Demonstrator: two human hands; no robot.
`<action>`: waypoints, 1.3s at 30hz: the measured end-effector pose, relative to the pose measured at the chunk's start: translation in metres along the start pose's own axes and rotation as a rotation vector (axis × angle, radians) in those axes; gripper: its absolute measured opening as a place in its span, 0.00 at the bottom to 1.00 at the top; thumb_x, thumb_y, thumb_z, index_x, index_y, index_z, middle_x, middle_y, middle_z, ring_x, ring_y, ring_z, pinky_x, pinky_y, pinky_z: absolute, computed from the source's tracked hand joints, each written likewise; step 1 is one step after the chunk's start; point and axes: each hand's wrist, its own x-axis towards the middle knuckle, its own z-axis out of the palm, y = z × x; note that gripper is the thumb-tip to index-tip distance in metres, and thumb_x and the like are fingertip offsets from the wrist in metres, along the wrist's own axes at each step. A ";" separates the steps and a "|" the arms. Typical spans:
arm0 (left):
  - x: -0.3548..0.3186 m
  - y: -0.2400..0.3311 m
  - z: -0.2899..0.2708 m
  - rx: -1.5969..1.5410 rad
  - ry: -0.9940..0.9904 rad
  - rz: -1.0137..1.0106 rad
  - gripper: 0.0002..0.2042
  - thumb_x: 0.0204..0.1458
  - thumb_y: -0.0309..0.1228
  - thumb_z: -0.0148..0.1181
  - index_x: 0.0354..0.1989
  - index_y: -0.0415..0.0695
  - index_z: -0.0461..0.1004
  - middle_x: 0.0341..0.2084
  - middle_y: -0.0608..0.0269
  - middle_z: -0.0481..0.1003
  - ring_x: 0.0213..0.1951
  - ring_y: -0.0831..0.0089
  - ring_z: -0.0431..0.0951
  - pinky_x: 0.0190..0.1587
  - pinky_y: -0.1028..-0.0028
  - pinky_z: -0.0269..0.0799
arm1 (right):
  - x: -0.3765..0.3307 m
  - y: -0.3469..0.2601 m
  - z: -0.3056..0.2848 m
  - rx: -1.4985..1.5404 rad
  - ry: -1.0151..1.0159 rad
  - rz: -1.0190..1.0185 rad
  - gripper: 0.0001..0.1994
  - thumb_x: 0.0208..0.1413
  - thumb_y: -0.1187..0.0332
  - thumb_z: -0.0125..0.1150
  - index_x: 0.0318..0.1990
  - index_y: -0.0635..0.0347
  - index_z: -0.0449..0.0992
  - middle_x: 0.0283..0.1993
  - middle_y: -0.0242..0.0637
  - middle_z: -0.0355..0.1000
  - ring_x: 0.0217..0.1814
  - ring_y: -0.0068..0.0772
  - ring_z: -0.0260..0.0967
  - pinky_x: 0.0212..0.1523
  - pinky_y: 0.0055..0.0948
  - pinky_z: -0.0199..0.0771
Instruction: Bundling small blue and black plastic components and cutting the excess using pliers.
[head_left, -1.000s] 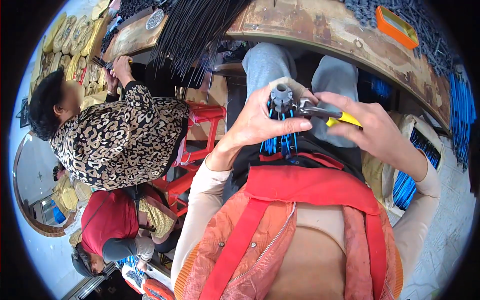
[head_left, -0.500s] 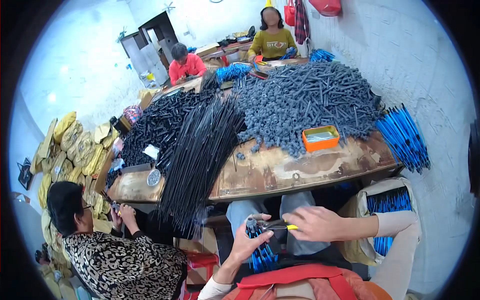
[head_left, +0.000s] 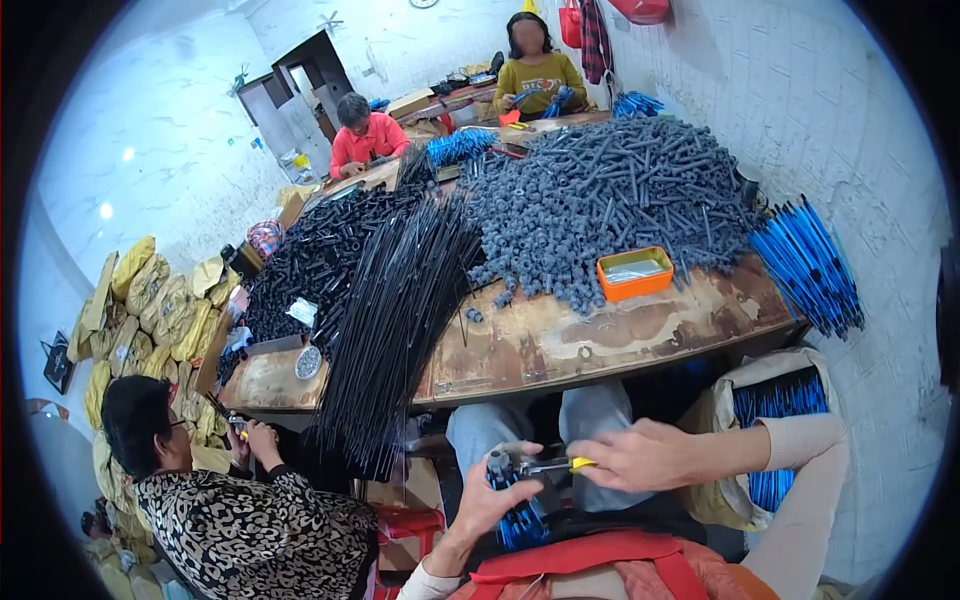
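Observation:
Over my lap, my left hand (head_left: pixel 488 507) is closed around a bundle of thin blue and black rods (head_left: pixel 522 530), which look like umbrella ribs. A grey plastic tubular piece (head_left: pixel 498 461) sits at the top of the bundle, above my fingers. My right hand (head_left: pixel 640 457) grips pliers with a yellow handle (head_left: pixel 582 464). Their metal jaws (head_left: pixel 545 467) reach the bundle beside my left thumb; what they pinch is too small to make out. My thumb and fingers cover part of the bundle.
Ahead, a worn wooden table (head_left: pixel 480 365) bears heaped grey plastic tubes (head_left: pixel 620 190), long black rods (head_left: pixel 390 330), black parts (head_left: pixel 310 250) and an orange box (head_left: pixel 637 290). A sack of blue bundles (head_left: pixel 700 500) stands at my right. A co-worker (head_left: pixel 240 520) sits at my left; two sit across.
My right hand and the pliers have shifted slightly, and the metal jaws show more plainly now. My left hand keeps its hold on the bundle. The view has tilted a little.

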 end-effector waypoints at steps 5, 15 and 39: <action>0.006 -0.005 -0.004 -0.011 -0.193 0.004 0.24 0.41 0.22 0.72 0.49 0.37 0.73 0.34 0.64 0.77 0.30 0.80 0.75 0.36 0.79 0.72 | -0.016 0.002 0.036 1.693 -0.879 0.584 0.21 0.60 0.59 0.59 0.54 0.61 0.64 0.25 0.34 0.72 0.24 0.21 0.71 0.26 0.27 0.71; 0.007 -0.012 -0.026 -0.118 -0.022 -0.104 0.24 0.38 0.20 0.71 0.49 0.37 0.73 0.33 0.67 0.76 0.27 0.81 0.74 0.32 0.81 0.71 | 0.040 0.002 -0.006 1.071 -0.754 0.560 0.23 0.56 0.58 0.62 0.52 0.63 0.64 0.24 0.37 0.68 0.22 0.29 0.70 0.21 0.31 0.70; -0.034 -0.012 -0.017 0.148 0.122 0.095 0.21 0.41 0.17 0.65 0.47 0.34 0.72 0.28 0.61 0.78 0.29 0.76 0.79 0.35 0.77 0.75 | 0.025 -0.030 0.003 0.403 -0.495 0.194 0.18 0.63 0.50 0.50 0.39 0.57 0.69 0.22 0.37 0.71 0.21 0.33 0.72 0.23 0.30 0.71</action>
